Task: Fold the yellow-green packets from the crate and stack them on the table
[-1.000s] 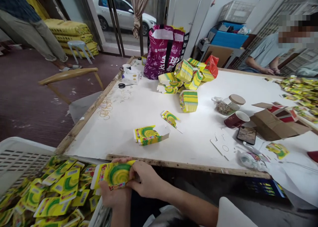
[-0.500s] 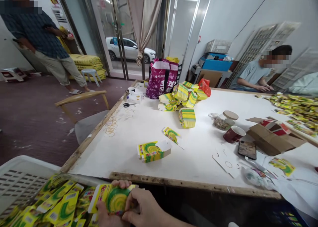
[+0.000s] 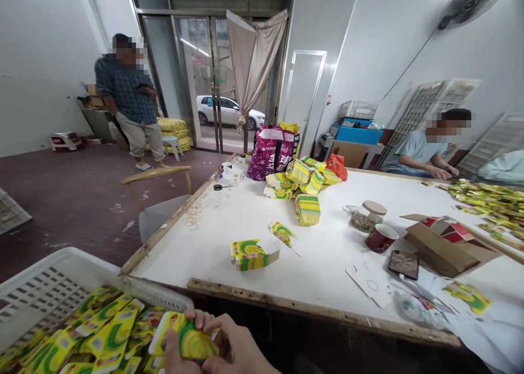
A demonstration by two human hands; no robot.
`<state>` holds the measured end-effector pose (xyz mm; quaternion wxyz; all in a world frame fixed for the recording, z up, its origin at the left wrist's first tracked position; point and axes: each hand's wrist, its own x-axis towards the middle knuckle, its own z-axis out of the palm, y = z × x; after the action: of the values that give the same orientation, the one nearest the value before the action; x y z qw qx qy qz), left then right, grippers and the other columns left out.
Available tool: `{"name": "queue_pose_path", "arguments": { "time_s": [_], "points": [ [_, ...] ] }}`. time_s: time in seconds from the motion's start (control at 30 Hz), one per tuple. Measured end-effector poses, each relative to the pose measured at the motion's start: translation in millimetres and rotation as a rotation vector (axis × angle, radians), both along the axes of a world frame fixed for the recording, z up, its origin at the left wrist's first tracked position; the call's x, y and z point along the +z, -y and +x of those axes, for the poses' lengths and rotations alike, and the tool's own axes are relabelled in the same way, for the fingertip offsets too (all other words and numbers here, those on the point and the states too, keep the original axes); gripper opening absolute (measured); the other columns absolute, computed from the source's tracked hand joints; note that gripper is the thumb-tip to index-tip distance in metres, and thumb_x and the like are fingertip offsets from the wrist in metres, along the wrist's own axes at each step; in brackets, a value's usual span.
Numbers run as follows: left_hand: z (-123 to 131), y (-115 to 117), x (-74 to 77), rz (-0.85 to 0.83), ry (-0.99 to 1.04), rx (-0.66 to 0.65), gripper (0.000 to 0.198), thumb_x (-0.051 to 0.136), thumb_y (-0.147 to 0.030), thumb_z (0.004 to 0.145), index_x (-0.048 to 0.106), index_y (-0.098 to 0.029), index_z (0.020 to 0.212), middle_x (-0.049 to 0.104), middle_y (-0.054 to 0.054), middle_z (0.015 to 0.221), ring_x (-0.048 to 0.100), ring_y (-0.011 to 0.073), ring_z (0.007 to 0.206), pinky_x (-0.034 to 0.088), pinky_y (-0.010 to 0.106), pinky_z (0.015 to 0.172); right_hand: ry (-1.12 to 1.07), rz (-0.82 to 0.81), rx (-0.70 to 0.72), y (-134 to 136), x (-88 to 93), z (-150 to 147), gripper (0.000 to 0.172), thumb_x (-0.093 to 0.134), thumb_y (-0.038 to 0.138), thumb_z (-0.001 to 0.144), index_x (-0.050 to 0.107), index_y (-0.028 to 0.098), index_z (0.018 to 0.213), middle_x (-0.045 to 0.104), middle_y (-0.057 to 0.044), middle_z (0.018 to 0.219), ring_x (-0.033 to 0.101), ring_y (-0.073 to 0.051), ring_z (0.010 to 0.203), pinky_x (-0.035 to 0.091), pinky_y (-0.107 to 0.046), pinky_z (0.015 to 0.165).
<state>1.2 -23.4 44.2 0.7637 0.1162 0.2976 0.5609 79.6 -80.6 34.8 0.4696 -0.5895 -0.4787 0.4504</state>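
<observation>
A yellow and green printed box is held between both hands at the bottom centre, over the right edge of a white basket. My left hand grips its left part, thumb in front and fingers over the top. My right hand pinches its right end with thumb and bent fingers. The white slatted basket holds many flat yellow and green packets. On the white table stands an open yellow box, and a small flattened one lies behind it.
Bundled yellow cartons, a purple bag, a jar, a mug, a phone and a cardboard box are on the table. A chair stands left; one person stands behind, another sits at right.
The view has tilted upward and turned a little left, showing more wall and a fan. Both hands still hold the box, with the fingers closer together over its face.
</observation>
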Motion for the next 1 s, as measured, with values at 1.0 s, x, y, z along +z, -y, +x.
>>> {"name": "queue_pose_path", "arguments": {
  "time_s": [1.0],
  "points": [
    [-23, 73, -38.4, 0.313, -0.495, 0.074, 0.039, 0.073, -0.053, 0.080, 0.072, -0.020, 0.100, 0.072, 0.005, 0.104, 0.067, 0.0204, 0.098, 0.057, 0.029, 0.085, 0.267, 0.300, -0.128, 73, -0.1, 62, 0.016, 0.072, 0.034, 0.086, 0.077, 0.021, 0.092, 0.061, -0.002, 0.078, 0.056, -0.014, 0.072, 0.045, -0.027, 0.066]
  ]
}}
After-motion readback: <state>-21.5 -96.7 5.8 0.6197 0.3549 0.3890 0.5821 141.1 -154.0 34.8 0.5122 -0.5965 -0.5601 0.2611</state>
